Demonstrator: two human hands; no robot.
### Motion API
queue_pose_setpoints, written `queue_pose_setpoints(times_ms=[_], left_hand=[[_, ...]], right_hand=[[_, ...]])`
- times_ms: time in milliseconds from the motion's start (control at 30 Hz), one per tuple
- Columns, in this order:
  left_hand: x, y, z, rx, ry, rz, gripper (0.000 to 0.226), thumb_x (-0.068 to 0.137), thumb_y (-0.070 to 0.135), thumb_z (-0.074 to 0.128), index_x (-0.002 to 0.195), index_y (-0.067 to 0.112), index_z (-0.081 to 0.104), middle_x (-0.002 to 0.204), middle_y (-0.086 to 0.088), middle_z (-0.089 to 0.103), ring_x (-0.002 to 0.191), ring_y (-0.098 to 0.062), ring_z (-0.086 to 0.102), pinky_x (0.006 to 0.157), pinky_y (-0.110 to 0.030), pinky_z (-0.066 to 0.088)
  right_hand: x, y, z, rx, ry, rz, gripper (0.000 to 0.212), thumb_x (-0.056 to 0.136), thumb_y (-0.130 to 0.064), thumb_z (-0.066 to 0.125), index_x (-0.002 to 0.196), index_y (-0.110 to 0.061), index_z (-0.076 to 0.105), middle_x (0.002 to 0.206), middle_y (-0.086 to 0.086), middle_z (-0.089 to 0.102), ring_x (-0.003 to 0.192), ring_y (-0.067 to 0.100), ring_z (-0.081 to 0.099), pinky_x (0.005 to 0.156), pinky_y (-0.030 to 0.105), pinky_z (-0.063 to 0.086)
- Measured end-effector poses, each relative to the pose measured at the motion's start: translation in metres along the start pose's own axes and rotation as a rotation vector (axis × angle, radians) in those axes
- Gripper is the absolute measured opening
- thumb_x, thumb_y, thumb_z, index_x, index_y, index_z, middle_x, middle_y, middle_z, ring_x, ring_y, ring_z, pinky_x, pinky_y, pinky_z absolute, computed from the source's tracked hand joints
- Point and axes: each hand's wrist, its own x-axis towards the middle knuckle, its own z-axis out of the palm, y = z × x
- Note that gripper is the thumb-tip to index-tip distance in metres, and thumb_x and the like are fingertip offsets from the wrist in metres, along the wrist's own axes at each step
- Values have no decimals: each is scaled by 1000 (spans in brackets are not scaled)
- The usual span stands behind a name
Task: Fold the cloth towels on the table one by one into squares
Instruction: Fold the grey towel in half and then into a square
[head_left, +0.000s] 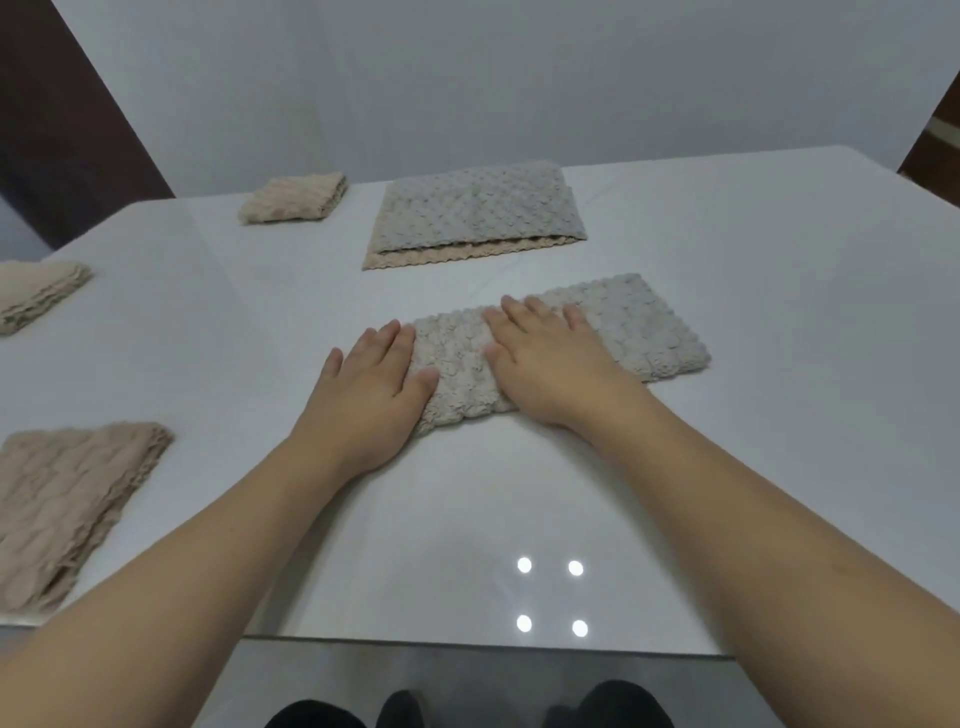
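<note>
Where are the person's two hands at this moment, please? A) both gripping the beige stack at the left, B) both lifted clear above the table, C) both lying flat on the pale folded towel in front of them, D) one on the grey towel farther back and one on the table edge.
C: the left hand and the right hand lie flat, fingers straight, on the pale folded towel.

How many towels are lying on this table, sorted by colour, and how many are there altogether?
Beige towels, folded and alone: 3, far left, left edge, near left.
Pale grey towel under both hands: 1.
Grey towel lying on a beige one, far middle: 2, grey, beige.
Total: 6 towels, if that far pile holds just two.
</note>
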Motion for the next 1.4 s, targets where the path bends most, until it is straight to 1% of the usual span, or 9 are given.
queue_pose_setpoints(times_ms=[333,500,633,767,933,1033,1133,1233,1400], left_hand=[[-4,0,-1,-60,-19,0,63,103,53,24,159,27,13,166,9,7,152,-9,0,122,-43,-4],[18,41,-16,-2,92,-56,55,99,49,13,128,19,49,152,-5,37,147,-24,19,117,-62,-5],[42,116,-5,13,76,160,59,105,44,17,156,17,22,165,-4,15,152,-20,8,121,-51,-1],[42,97,15,55,-48,146,60,104,48,14,159,24,10,167,1,6,153,-20,3,123,-45,-1],[13,10,-2,34,-64,0,61,104,49,15,159,25,7,167,5,3,153,-16,-1,123,-42,2],[6,0,-1,50,-45,2,61,103,48,14,159,26,5,166,6,2,153,-13,-2,123,-42,0],[10,3,1,26,-12,-16,60,104,48,15,159,26,7,166,6,4,152,-13,-2,123,-42,0],[11,0,3,23,-3,-11,60,104,48,17,159,26,8,166,6,6,152,-13,0,123,-43,0],[12,-4,4,-20,81,37,69,97,57,13,156,22,24,162,4,23,149,-16,16,122,-44,11]], right_hand=[[-22,97,-9,-24,29,267,56,102,-36,14,156,-21,7,164,-3,2,149,20,4,120,46,2],[-19,98,-10,-9,52,257,56,102,-35,15,156,-20,8,164,-2,2,149,19,4,120,48,2],[-17,102,-8,-6,33,250,57,102,-37,15,156,-22,7,164,-3,1,150,19,3,120,48,1],[-17,108,-7,-26,39,240,57,102,-39,13,156,-24,5,163,-5,0,150,18,2,120,49,1],[-19,106,-11,-68,-11,266,57,101,-39,10,156,-25,3,163,-5,-2,150,20,-5,117,53,-11],[-19,85,-18,-167,90,292,57,101,-36,14,155,-17,14,163,2,9,150,24,-2,115,56,-14],[-12,29,-18,-131,243,116,58,102,-39,14,154,-14,18,162,4,13,150,23,1,118,53,-11],[-7,2,2,-114,96,-48,58,102,-42,10,156,-21,9,163,0,6,150,19,0,119,49,-6],[-3,91,-13,-37,-15,260,55,102,-42,11,155,-29,8,164,-4,2,150,19,2,119,51,1]])
